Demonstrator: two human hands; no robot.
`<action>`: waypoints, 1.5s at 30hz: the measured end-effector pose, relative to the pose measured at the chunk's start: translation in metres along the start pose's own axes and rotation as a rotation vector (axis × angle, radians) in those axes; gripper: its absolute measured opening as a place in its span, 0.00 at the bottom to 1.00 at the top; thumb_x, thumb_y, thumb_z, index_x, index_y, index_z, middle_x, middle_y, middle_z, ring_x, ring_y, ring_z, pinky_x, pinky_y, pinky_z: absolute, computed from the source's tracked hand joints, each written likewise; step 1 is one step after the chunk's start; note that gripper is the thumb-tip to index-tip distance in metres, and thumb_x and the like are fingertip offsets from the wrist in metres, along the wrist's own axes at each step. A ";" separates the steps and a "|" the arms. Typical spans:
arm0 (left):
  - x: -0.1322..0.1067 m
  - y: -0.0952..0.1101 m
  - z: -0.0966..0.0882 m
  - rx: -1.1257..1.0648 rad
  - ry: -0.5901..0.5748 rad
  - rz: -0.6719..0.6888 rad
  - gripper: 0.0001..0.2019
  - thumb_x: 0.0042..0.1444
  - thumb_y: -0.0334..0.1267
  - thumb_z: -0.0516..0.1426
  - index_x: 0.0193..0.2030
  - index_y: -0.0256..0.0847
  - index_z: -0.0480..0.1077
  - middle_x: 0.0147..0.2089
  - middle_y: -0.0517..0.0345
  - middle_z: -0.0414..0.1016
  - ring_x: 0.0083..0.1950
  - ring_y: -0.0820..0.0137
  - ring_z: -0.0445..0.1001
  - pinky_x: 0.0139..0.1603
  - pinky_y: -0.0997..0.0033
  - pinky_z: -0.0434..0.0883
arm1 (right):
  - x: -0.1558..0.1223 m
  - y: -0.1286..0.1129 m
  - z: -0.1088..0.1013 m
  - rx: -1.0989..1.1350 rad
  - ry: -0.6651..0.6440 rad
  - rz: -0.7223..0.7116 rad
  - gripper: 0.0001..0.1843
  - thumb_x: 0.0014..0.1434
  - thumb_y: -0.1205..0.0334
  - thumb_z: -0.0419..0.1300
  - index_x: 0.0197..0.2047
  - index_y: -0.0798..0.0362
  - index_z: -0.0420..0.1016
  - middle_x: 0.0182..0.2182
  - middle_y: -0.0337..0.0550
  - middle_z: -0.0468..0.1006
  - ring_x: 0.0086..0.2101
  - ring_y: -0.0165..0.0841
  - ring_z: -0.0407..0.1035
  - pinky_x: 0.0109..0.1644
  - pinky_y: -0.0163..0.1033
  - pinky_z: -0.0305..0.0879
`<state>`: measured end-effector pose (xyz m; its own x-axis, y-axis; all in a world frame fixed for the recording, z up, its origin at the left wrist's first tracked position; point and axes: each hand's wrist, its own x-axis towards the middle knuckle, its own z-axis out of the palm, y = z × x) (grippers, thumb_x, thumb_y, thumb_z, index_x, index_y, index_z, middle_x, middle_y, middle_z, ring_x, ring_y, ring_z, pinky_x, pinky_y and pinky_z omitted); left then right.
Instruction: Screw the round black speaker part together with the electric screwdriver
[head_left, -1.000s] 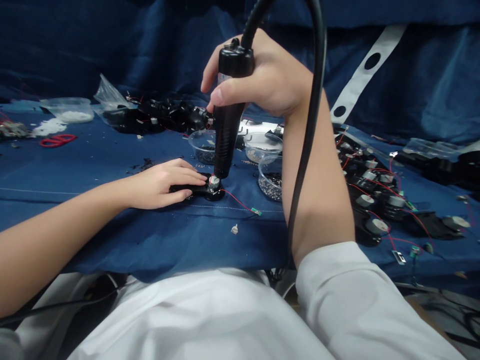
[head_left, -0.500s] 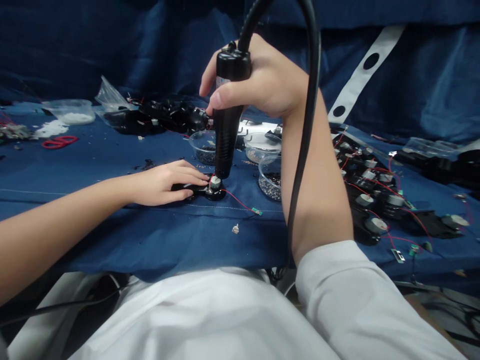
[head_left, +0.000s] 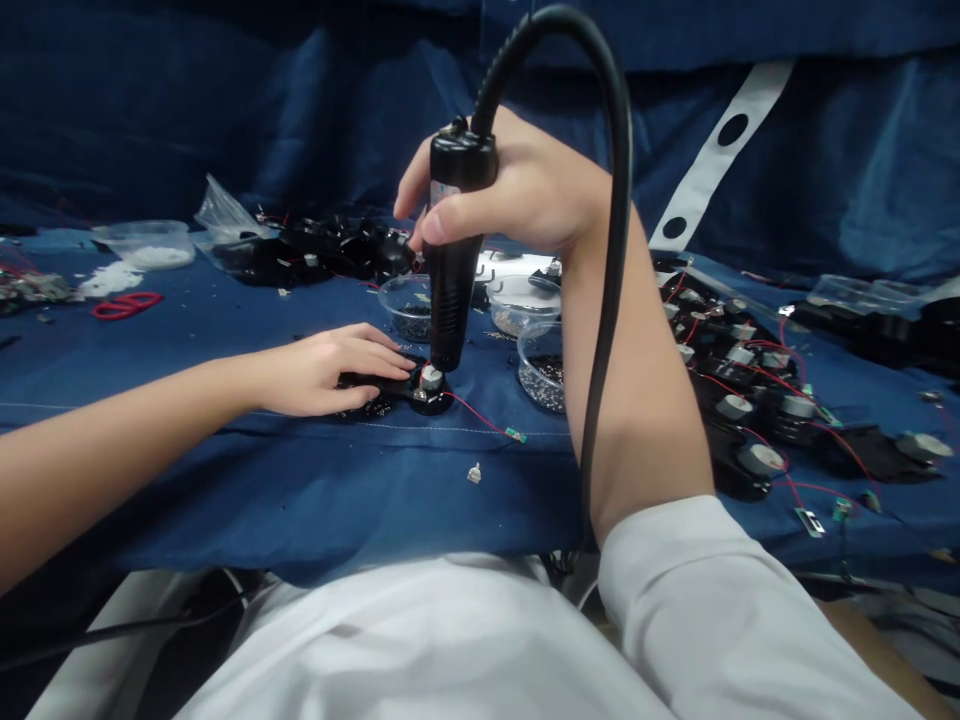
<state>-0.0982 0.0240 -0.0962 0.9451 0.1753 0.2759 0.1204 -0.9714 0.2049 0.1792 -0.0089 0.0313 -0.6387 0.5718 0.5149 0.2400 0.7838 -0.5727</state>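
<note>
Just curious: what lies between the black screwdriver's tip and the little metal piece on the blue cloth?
In the head view, a black round base, then a thin red wire crossing the blue cloth.

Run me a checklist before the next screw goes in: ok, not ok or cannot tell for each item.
1. Black electric screwdriver firmly in the right hand: ok.
2. Screwdriver tip seated on the round silver part: cannot tell, the contact is too small to see.
3. Black plastic housing steadied by the left hand: ok.
4. Thin red wire and its small green circuit board away from the tip: ok.
5. Small silver fitting put away: not ok, it lies loose on the blue cloth.
</note>
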 end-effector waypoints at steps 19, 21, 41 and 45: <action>0.000 0.001 0.002 -0.010 -0.005 0.014 0.24 0.65 0.31 0.58 0.66 0.48 0.74 0.64 0.51 0.79 0.66 0.59 0.73 0.66 0.55 0.75 | -0.004 -0.002 -0.005 -0.062 -0.054 0.085 0.10 0.57 0.65 0.67 0.44 0.49 0.84 0.35 0.41 0.84 0.39 0.39 0.81 0.43 0.41 0.82; 0.000 0.001 0.002 -0.016 -0.001 0.016 0.24 0.65 0.30 0.58 0.67 0.49 0.74 0.64 0.51 0.79 0.66 0.59 0.73 0.66 0.56 0.75 | -0.004 -0.002 -0.005 -0.063 -0.055 0.086 0.10 0.57 0.66 0.67 0.43 0.49 0.84 0.33 0.41 0.84 0.39 0.39 0.81 0.44 0.42 0.82; -0.001 0.001 0.006 -0.011 -0.032 0.060 0.26 0.66 0.31 0.58 0.70 0.49 0.71 0.65 0.47 0.77 0.67 0.58 0.73 0.66 0.53 0.74 | -0.004 -0.002 -0.003 -0.019 -0.007 0.073 0.13 0.54 0.67 0.67 0.43 0.59 0.84 0.32 0.44 0.84 0.36 0.39 0.81 0.41 0.39 0.82; 0.000 0.003 0.007 0.014 -0.046 0.067 0.23 0.67 0.33 0.58 0.68 0.46 0.72 0.66 0.46 0.77 0.68 0.57 0.72 0.67 0.51 0.73 | -0.004 -0.002 -0.002 -0.033 -0.009 0.066 0.13 0.54 0.67 0.67 0.43 0.60 0.84 0.32 0.44 0.83 0.36 0.38 0.81 0.41 0.39 0.81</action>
<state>-0.0959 0.0203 -0.1024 0.9641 0.1026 0.2448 0.0603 -0.9829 0.1742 0.1824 -0.0127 0.0315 -0.6274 0.6201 0.4710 0.3055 0.7524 -0.5837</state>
